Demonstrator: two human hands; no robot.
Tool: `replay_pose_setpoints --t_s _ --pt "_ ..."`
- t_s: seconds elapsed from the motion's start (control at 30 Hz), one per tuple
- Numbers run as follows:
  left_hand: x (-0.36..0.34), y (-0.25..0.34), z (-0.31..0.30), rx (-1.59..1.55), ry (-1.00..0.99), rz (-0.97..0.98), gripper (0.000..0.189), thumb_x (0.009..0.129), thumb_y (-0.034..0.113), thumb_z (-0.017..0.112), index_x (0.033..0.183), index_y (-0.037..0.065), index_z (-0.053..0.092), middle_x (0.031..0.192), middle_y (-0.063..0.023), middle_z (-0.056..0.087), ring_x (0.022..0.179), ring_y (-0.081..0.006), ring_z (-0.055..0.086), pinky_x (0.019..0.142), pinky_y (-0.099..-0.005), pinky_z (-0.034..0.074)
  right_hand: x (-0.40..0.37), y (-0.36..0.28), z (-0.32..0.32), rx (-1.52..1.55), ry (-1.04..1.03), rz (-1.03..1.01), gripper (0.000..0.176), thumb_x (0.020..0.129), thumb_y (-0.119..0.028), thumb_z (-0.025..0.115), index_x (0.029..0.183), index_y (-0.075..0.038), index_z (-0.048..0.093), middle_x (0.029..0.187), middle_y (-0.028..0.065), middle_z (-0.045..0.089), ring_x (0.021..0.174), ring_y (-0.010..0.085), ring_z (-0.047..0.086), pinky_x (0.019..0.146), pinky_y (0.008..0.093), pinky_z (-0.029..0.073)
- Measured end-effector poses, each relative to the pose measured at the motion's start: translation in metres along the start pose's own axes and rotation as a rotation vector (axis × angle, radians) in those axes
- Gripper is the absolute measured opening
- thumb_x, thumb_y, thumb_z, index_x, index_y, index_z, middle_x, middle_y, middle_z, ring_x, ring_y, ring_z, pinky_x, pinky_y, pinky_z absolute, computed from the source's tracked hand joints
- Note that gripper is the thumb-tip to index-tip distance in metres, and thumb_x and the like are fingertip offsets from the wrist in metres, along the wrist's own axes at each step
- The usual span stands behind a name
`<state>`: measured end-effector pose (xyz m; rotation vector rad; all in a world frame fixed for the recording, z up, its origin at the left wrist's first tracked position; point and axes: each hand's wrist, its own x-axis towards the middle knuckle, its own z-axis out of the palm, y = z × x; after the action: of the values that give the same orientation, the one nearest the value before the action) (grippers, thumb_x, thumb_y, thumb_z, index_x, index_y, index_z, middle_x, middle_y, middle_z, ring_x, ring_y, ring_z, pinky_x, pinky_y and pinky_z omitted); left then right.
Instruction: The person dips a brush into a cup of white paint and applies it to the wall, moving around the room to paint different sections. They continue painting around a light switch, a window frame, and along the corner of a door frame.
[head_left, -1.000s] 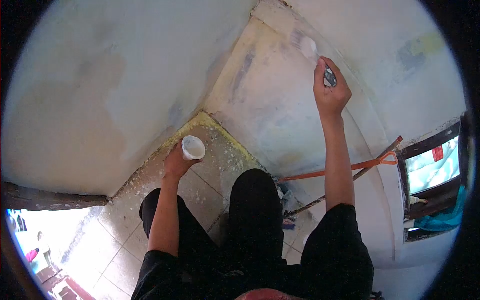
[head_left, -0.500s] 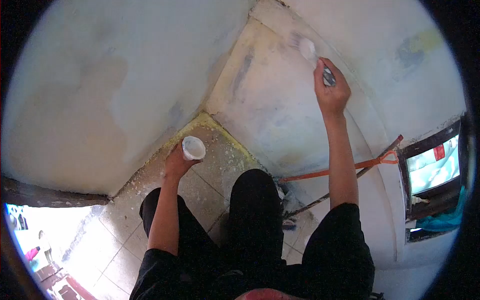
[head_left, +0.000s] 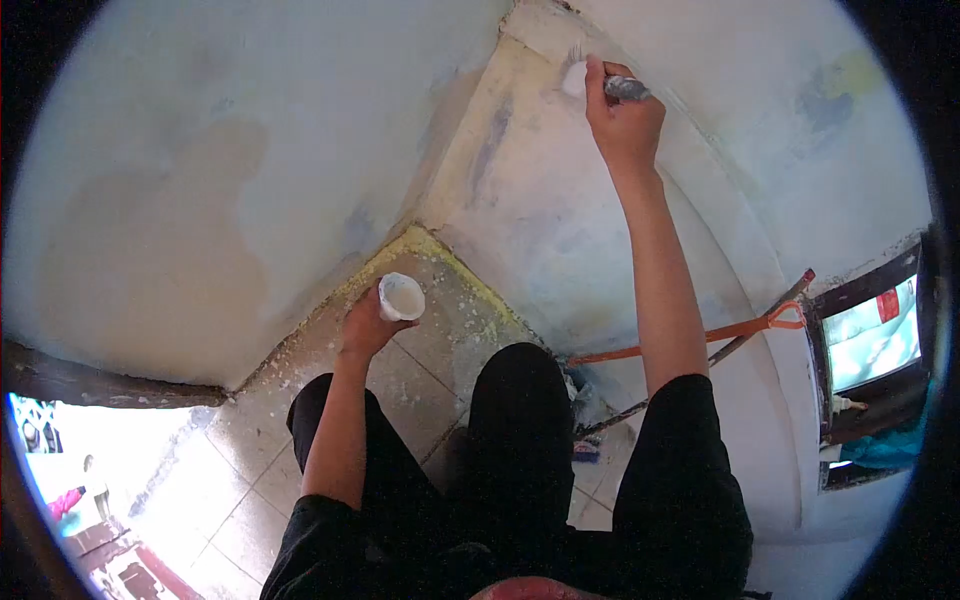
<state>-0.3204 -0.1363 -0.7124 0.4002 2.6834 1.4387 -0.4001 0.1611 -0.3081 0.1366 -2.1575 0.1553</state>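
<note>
The left hand [head_left: 368, 322] grips a cup [head_left: 403, 297] that could spill if tilted, the right hand [head_left: 628, 122] a brush [head_left: 627, 89]

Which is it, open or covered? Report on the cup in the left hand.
Open: the cup in the left hand shows its pale inside, nothing covering its mouth.

Single head-worn cam, sits above the wearer's black-clothed knees [head_left: 515, 410], faces forward and steeply down. Very wide, fisheye-like; curved black borders trim left and right sides. Bare left hand [head_left: 370, 322] lands left of centre, bare right hand [head_left: 628, 120] near top, both at arm's reach. Speckled beige tile floor [head_left: 410, 375] below, pale patchy painted walls [head_left: 560, 190] fill the upper part.
</note>
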Motion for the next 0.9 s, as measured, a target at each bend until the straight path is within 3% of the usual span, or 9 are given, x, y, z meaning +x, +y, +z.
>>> replay_pose_setpoints --t_s 0.07,0.17,0.3,0.37,0.6,0.67,0.73,0.83,0.9 --pt "-0.002 0.005 -0.006 -0.038 -0.02 0.003 0.102 0.068 0.047 0.098 0.15 0.012 0.05 0.137 -0.0191 0.069 0.123 -0.0414 0.068 0.102 -0.05 0.057 0.003 -0.005 0.013 0.271 0.176 -0.069 0.02 0.099 -0.028 0.077 0.1 -0.008 0.082 0.088 0.0143 0.08 0.079 0.0287 0.079 0.073 0.0364 0.062" --pt "-0.006 0.042 -0.028 0.077 -0.123 -0.159 0.102 0.069 0.047 0.098 0.152 0.013 0.048 0.136 -0.0187 0.07 0.125 -0.0419 0.068 0.103 -0.0506 0.056 0.018 -0.009 0.047 0.508 0.175 -0.085 0.021 0.097 -0.027 0.079 0.105 -0.008 0.082 0.097 0.0161 0.081 0.086 0.0271 0.08 0.078 0.0381 0.063" --pt "-0.004 0.022 -0.013 0.068 -0.056 -0.064 0.104 0.068 0.047 0.098 0.152 0.013 0.048 0.138 -0.0182 0.069 0.126 -0.0413 0.067 0.103 -0.0512 0.056 0.024 0.012 0.074 0.387 0.174 -0.207 0.017 0.096 -0.023 0.08 0.106 -0.009 0.082 0.105 0.0152 0.081 0.094 0.0258 0.08 0.082 0.0375 0.063" --pt "-0.003 0.023 -0.016 0.014 -0.088 -0.125 0.102 0.066 0.047 0.1 0.149 0.009 0.054 0.145 -0.0169 0.066 0.132 -0.0366 0.064 0.111 -0.0458 0.052 0.01 0.024 0.054 0.31 0.148 -0.17 0.016 0.096 -0.021 0.079 0.109 -0.011 0.081 0.111 0.0126 0.08 0.1 0.0258 0.079 0.085 0.0374 0.062" --pt "-0.004 0.008 -0.02 -0.021 0.002 -0.092 0.104 0.066 0.049 0.1 0.15 0.009 0.054 0.146 -0.0169 0.065 0.134 -0.0361 0.063 0.111 -0.047 0.052 -0.031 0.037 -0.025 0.079 0.293 -0.307 0.016 0.093 -0.007 0.082 0.109 -0.011 0.08 0.097 0.0111 0.081 0.086 0.0235 0.079 0.075 0.0334 0.062" --pt "-0.006 0.028 -0.035 0.0 -0.072 -0.106 0.108 0.066 0.052 0.098 0.153 0.013 0.048 0.138 -0.0175 0.069 0.126 -0.039 0.067 0.104 -0.0509 0.056 -0.02 0.02 -0.018 0.073 0.281 -0.256 0.015 0.094 -0.008 0.082 0.108 -0.011 0.08 0.095 0.0114 0.08 0.084 0.0232 0.079 0.075 0.0344 0.062" --pt "-0.003 0.023 -0.021 0.024 -0.075 -0.102 0.108 0.066 0.051 0.098 0.153 0.012 0.048 0.137 -0.0175 0.069 0.126 -0.0391 0.067 0.103 -0.0508 0.056 0.0 0.016 0.006 0.258 0.343 -0.32 0.013 0.094 -0.008 0.082 0.107 -0.011 0.081 0.096 0.0122 0.08 0.085 0.0235 0.079 0.074 0.0345 0.062" --pt "-0.001 0.018 -0.011 0.043 -0.086 -0.084 0.107 0.066 0.05 0.098 0.152 0.011 0.048 0.136 -0.0178 0.07 0.125 -0.0393 0.068 0.102 -0.0507 0.056 0.001 0.022 0.025 0.238 0.223 -0.199 0.013 0.094 -0.009 0.082 0.106 -0.011 0.081 0.098 0.013 0.08 0.085 0.0242 0.079 0.075 0.0346 0.062" --pt "-0.002 0.015 -0.009 0.035 -0.096 -0.068 0.106 0.066 0.05 0.099 0.152 0.011 0.049 0.135 -0.0181 0.071 0.125 -0.0395 0.068 0.102 -0.0506 0.057 -0.014 0.036 0.01 0.171 0.262 -0.222 0.012 0.094 -0.008 0.082 0.106 -0.01 0.081 0.098 0.0125 0.081 0.086 0.0233 0.079 0.075 0.0341 0.062"
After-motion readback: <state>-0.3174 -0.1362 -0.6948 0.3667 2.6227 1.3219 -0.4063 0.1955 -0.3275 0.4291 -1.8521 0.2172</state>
